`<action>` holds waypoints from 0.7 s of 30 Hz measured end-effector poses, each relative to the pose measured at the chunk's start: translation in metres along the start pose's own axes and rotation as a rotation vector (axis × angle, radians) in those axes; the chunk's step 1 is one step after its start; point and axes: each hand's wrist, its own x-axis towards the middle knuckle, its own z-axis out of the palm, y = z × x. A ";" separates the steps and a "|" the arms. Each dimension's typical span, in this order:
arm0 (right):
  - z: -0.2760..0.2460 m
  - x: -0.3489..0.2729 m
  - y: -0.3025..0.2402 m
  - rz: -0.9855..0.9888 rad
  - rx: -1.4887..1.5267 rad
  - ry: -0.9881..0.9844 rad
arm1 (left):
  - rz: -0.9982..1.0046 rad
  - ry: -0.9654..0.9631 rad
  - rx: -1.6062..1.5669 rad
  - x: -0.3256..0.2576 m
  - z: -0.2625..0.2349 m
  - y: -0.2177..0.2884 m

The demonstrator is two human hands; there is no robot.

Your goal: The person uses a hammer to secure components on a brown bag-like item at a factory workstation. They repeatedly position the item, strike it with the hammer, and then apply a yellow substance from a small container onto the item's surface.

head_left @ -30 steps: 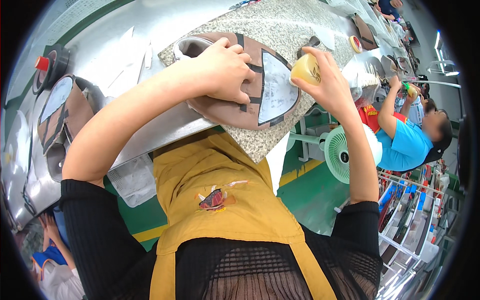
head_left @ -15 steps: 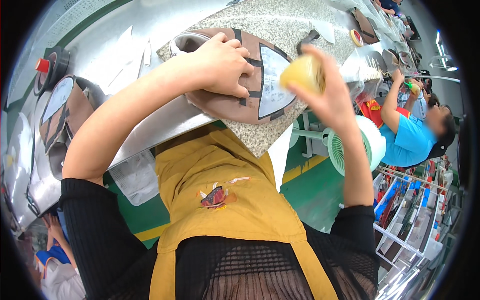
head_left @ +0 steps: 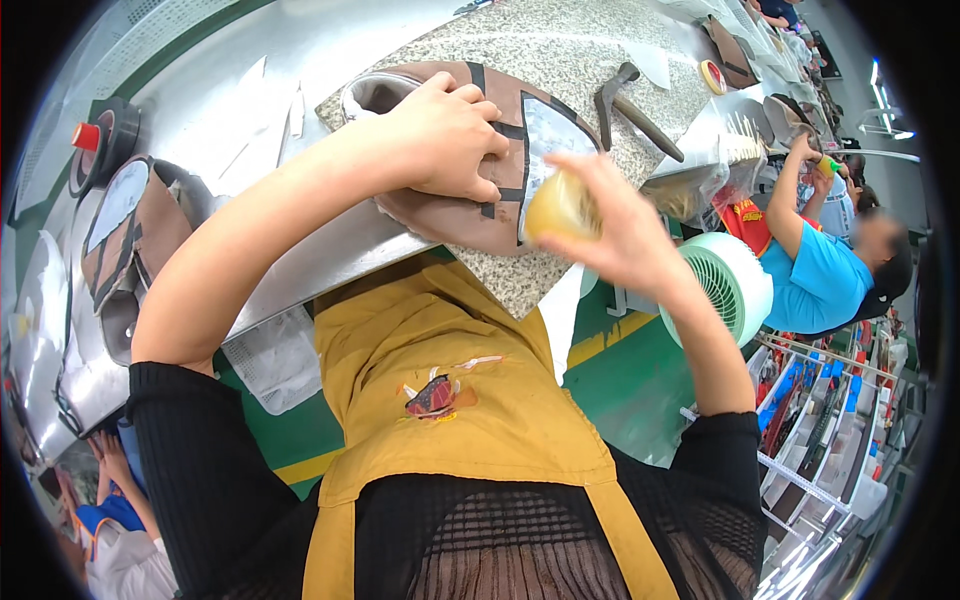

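Left hand (head_left: 445, 135): fingers curled, pressing flat on brown shoe upper (head_left: 470, 200), upper centre of frame, on speckled stone slab (head_left: 560, 50). Right hand (head_left: 610, 220): closed around yellowish sponge (head_left: 560, 208), touching the upper's right edge.

The left forearm enters from the lower left, bare from the elbow down, and runs up and to the right. The left hand (head_left: 447, 135) lies palm down with fingers curled and knuckles raised, pressing flat. The right arm rises from the lower right, elbow bent, forearm bare below a black sleeve. The right hand (head_left: 610, 225) is held just below and right of the left hand, fingers (head_left: 585, 170) cupped in a closed grasp, wrist slightly flexed. The two hands are near each other, not touching.
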 end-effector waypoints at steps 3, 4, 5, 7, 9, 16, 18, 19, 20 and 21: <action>-0.008 -0.005 -0.003 0.010 0.126 0.045 | 0.002 0.006 0.001 0.000 0.000 0.000; -0.013 0.003 0.006 -0.004 0.123 0.152 | 0.002 0.012 0.001 0.000 0.000 0.000; -0.019 0.009 0.013 -0.006 0.117 0.266 | 0.004 -0.005 -0.003 -0.001 -0.002 0.001; -0.026 0.032 0.027 0.013 -0.019 0.329 | 0.006 -0.038 -0.006 0.000 -0.008 0.002; -0.018 0.051 0.045 0.003 -0.131 0.376 | 0.016 -0.028 -0.013 0.001 -0.008 0.002; -0.017 0.022 0.018 0.002 0.051 -0.072 | 0.009 0.000 0.016 -0.001 -0.003 -0.002; -0.021 0.017 0.025 0.004 0.086 0.071 | 0.000 -0.018 -0.006 -0.002 -0.006 -0.001; -0.028 0.027 0.029 0.038 0.052 0.178 | -0.007 -0.028 -0.017 -0.002 -0.007 -0.001; -0.034 0.035 0.033 0.062 -0.085 0.242 | 0.005 -0.008 -0.026 -0.002 -0.006 -0.001; -0.033 0.038 0.044 0.064 -0.143 0.261 | 0.014 -0.003 -0.030 0.000 -0.006 -0.001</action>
